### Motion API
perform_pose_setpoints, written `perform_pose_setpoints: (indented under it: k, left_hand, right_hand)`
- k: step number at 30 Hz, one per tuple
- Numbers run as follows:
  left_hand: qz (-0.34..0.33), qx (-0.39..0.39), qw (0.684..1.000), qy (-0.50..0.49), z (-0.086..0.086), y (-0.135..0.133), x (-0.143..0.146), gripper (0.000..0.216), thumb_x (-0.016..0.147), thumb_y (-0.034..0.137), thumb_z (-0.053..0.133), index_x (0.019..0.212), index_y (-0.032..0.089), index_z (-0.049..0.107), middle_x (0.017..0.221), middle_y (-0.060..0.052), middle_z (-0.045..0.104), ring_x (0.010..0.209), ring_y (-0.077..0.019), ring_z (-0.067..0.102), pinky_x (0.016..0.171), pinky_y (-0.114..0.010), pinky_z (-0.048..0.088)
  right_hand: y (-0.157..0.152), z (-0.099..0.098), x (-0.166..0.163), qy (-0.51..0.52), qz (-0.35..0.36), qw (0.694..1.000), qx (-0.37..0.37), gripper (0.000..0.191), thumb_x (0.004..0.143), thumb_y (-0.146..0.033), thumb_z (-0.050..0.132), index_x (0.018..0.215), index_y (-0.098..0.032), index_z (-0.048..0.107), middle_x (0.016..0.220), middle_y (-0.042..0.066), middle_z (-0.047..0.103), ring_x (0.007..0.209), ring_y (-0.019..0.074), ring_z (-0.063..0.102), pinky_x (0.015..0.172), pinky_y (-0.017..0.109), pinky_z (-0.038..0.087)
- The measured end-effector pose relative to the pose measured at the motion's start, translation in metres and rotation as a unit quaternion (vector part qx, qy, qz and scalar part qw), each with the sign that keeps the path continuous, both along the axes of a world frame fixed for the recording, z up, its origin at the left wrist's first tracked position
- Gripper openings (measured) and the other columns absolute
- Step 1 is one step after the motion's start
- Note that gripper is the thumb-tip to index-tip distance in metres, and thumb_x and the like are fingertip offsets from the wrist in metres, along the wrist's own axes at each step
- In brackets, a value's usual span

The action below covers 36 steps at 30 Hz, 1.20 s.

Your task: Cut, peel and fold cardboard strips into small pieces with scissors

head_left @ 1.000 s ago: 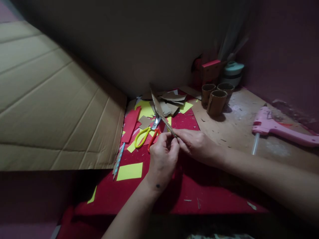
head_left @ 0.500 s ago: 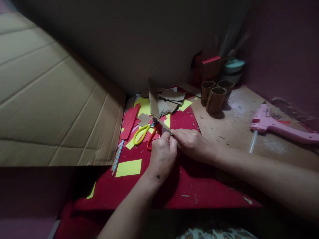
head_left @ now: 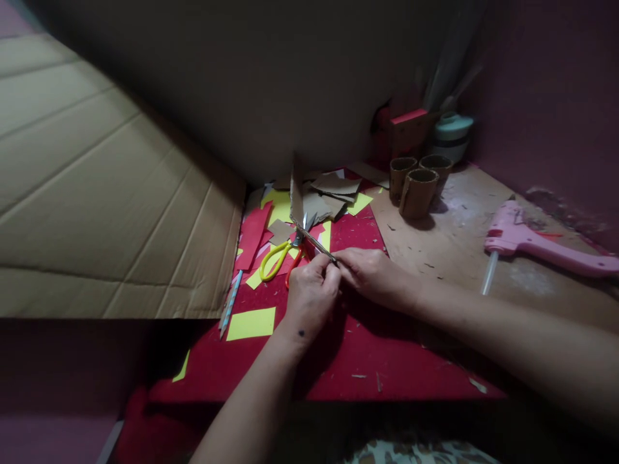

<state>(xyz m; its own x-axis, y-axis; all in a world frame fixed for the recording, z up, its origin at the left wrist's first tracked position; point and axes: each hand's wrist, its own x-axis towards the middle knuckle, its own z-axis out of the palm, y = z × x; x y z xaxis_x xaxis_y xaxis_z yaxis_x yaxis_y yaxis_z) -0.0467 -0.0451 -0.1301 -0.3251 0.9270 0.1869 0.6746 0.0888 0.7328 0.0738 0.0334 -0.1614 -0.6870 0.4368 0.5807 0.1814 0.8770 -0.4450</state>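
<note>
Cardboard strip (head_left: 296, 196): one, brown, corrugated, stiff, its cut edge ribbed. Its near end lies between the hands, just to the right of and nearer the wearer than the scissors (head_left: 298, 240). Long axis runs forward and leftward from the fingertips, crossing above the scissors in view, then bends and stands up at its far part. Contact with the scissors: cannot be told.

Left hand (head_left: 314, 290): closed, thumb and fingers pinching the strip's near end; the nearer hand to the scissors. Right hand (head_left: 371, 274): closed on the same end from the other side, further right of the scissors; exact fingertip placing hidden.

Scissors, the landmark: steel blades pointing away, one yellow loop, one red, smooth and rounded.

Cardboard scraps (head_left: 336, 185): flat, matt, angular, heaped beyond the scissors.

Red paper (head_left: 255, 235): long, flat piece, left of the scissors.

Pencil (head_left: 232, 303): slim, blue-and-white striped, left of the scissors and nearer the wearer.

Yellow card (head_left: 251, 323): flat, four-sided, nearer the wearer than the scissors.

Cardboard tubes (head_left: 418, 194): three, upright, hollow, rough-rimmed, grouped right of and beyond the scissors.

Glue gun (head_left: 515, 232): pink plastic, clear stick protruding, well to the right of the scissors.

Red cloth (head_left: 411, 367): soft-looking, flecked with trimmings, under the scissors.

Cardboard sheet (head_left: 120, 212): large, creased, well left of the scissors.
</note>
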Motion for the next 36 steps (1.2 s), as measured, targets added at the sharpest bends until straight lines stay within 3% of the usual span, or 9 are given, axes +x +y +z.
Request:
perform_pose_setpoints:
  k: [4,14,19,26,31,36]
  left_hand:
    - [-0.029,0.000,0.999,0.013,-0.002,0.001,-0.005,0.021,0.079,0.019,0.047,0.059,0.019,0.054,0.048,0.003,0.053,0.047,-0.0112,0.049,0.051,-0.022,0.036]
    - [0.005,0.044,0.997,0.066,0.007,-0.002,0.000,0.028,0.076,0.017,0.047,0.050,0.021,0.037,0.048,0.004,0.036,0.049,-0.0119,0.034,0.051,-0.027,0.028]
    - [-0.013,0.064,0.995,0.069,0.005,-0.002,-0.003,0.026,0.077,0.018,0.046,0.052,0.020,0.041,0.052,0.003,0.041,0.053,-0.0118,0.038,0.053,-0.026,0.031]
    - [-0.014,-0.012,0.999,-0.034,0.001,0.001,-0.008,0.017,0.079,0.025,0.050,0.063,0.019,0.050,0.055,0.002,0.046,0.053,-0.0121,0.042,0.050,-0.025,0.032]
    - [-0.006,0.000,0.999,-0.046,0.000,0.000,-0.005,0.023,0.080,0.023,0.047,0.057,0.020,0.045,0.055,0.002,0.045,0.054,-0.0121,0.041,0.050,-0.025,0.032]
    - [-0.008,-0.001,0.998,-0.070,-0.002,-0.001,-0.003,0.019,0.079,0.023,0.048,0.061,0.018,0.052,0.056,0.002,0.051,0.054,-0.0116,0.044,0.050,-0.023,0.034]
  right_hand:
    - [0.002,-0.001,0.000,-0.010,-0.005,1.000,0.001,0.024,0.092,-0.021,0.041,0.083,-0.011,0.060,0.073,0.009,0.065,0.063,0.0149,0.056,0.060,0.027,0.042]
    - [-0.006,0.005,-0.001,0.021,-0.048,0.998,-0.017,0.024,0.091,-0.019,0.039,0.071,-0.016,0.053,0.063,0.004,0.057,0.057,0.0122,0.050,0.056,0.025,0.038]
    - [-0.005,0.009,0.002,0.034,-0.051,0.997,-0.041,0.020,0.090,-0.018,0.043,0.075,-0.015,0.056,0.067,0.004,0.061,0.059,0.0126,0.054,0.059,0.024,0.040]
    - [-0.002,0.008,0.004,0.001,-0.013,0.999,0.048,0.023,0.091,-0.017,0.039,0.075,-0.015,0.054,0.066,0.005,0.058,0.058,0.0138,0.049,0.056,0.026,0.039]
    - [-0.004,0.008,0.002,0.001,-0.026,0.999,0.018,0.021,0.090,-0.017,0.041,0.072,-0.017,0.051,0.065,0.003,0.056,0.058,0.0124,0.048,0.057,0.025,0.038]
    - [-0.005,0.010,0.005,0.019,-0.040,0.999,-0.032,0.020,0.087,-0.015,0.043,0.070,-0.016,0.052,0.064,0.003,0.056,0.058,0.0120,0.048,0.058,0.025,0.038]
